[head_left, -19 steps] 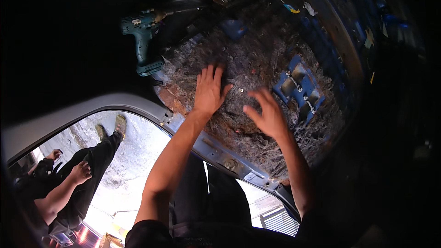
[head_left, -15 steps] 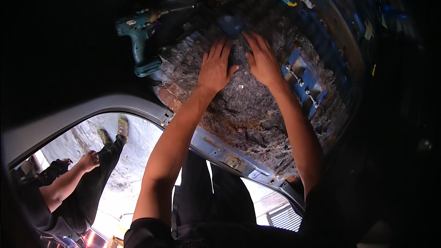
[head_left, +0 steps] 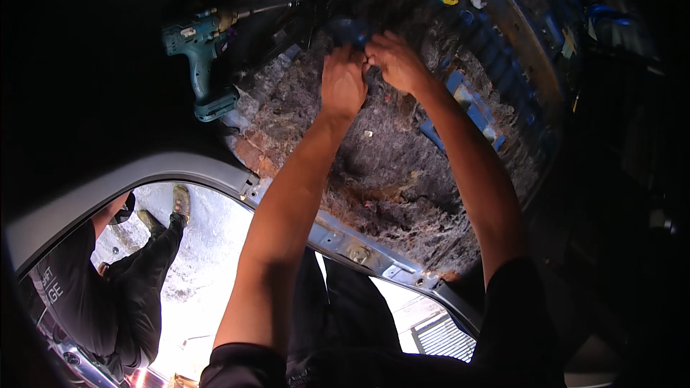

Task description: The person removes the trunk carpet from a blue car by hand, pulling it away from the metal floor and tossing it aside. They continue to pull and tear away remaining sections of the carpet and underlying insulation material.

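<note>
"Curled inward, my left hand (head_left: 343,82) and right hand (head_left: 394,61) had met almost finger to finger. Whether they pinched anything I couldn't tell; the hands themselves hid it."

"Where was the stuff you were working on?"

"Right under me. The matted grey-brown fibre layer (head_left: 402,179) spread out beyond the metal sill (head_left: 357,253), and my fingers were over its far part, close to a dark blue patch (head_left: 345,27)."

"So what had changed?"

"Half a second earlier my fingers were stretched out, with a clear gap between the hands. A touch before that, my right was nearer the sill. Then they bent and drew together. I took that as a move from ranging over the layer to fine work at one small spot."

"Did that involve the drill?"

"Not that I saw. The teal drill (head_left: 200,72) lay off to the left, well apart from both hands. A small pale piece (head_left: 368,134) sat on the fibre between my arms, untouched, and the blue metal bracket (head_left: 471,111) was partly hidden behind my right forearm (head_left: 478,165)."
</note>
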Action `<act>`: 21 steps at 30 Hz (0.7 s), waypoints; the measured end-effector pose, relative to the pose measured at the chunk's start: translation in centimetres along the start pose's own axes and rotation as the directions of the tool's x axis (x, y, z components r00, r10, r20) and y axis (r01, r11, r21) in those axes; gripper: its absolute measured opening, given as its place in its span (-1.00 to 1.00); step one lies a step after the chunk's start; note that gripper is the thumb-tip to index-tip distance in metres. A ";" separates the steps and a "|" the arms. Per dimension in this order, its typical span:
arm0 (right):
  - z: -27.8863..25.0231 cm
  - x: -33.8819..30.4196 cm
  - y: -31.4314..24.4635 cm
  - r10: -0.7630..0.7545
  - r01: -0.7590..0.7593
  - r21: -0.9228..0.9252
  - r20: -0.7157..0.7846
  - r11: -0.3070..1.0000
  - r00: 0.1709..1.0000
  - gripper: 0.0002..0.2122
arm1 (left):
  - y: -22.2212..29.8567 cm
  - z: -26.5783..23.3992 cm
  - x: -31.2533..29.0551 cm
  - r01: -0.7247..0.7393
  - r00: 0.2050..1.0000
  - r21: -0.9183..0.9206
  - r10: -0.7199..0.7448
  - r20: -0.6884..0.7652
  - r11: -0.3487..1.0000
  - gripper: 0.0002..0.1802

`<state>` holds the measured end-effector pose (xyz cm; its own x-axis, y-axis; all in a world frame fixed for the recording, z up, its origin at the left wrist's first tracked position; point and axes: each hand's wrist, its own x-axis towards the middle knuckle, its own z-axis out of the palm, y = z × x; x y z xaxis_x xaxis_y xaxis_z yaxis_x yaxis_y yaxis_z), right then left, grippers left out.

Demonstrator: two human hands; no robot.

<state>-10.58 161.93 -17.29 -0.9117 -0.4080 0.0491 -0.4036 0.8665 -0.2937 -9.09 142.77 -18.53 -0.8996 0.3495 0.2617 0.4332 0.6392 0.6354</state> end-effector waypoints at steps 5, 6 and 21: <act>-1.4 -6.1 -3.8 0.041 -0.043 0.143 0.019 0.989 0.999 -0.77 | 1.4 -0.8 -3.1 -0.149 0.987 -0.046 0.151 0.057 0.988 -0.70; -1.8 -7.4 -4.8 0.035 -0.045 0.131 0.076 0.990 0.997 -0.80 | 2.0 -1.4 -4.5 -0.172 0.977 -0.023 0.174 0.124 0.985 -0.70; -0.3 -3.9 -2.1 0.610 -0.628 -0.103 -0.165 0.771 0.775 -0.25 | -0.3 -2.3 -1.8 -0.183 0.970 0.052 0.171 0.175 0.982 -0.32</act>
<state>-6.22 161.83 -16.56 -0.9656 0.2596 0.0165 0.2538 0.9540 -0.1595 -7.75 140.39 -17.45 -0.7886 0.5679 0.2357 0.5924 0.5992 0.5385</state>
